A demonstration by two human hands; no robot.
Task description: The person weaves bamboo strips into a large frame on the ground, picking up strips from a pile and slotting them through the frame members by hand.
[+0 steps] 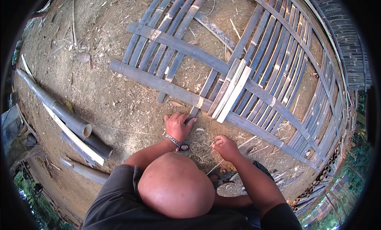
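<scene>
My left hand [177, 126], with a chain bracelet at the wrist, is closed at the near end of a dark bamboo slat [194, 112]. Its thumb and fingers meet around that end. The slat runs under a long split-bamboo crosspiece [162, 84] of a lattice laid on the ground. To the right, my right hand [226, 147] is held off the lattice with its fingers curled in a pinch. Whatever is between those fingers is too small to name. Several short pale strips [234, 91] lie side by side across the two crosspieces, beyond both hands.
Bamboo poles [59, 107] and a pale split strip [75, 135] lie on the dirt at left. Slatted lattice panels [274, 67] spread to the right. A stack of cut bamboo ends [327, 168] lines the right edge. Shavings [278, 178] litter the ground near my feet.
</scene>
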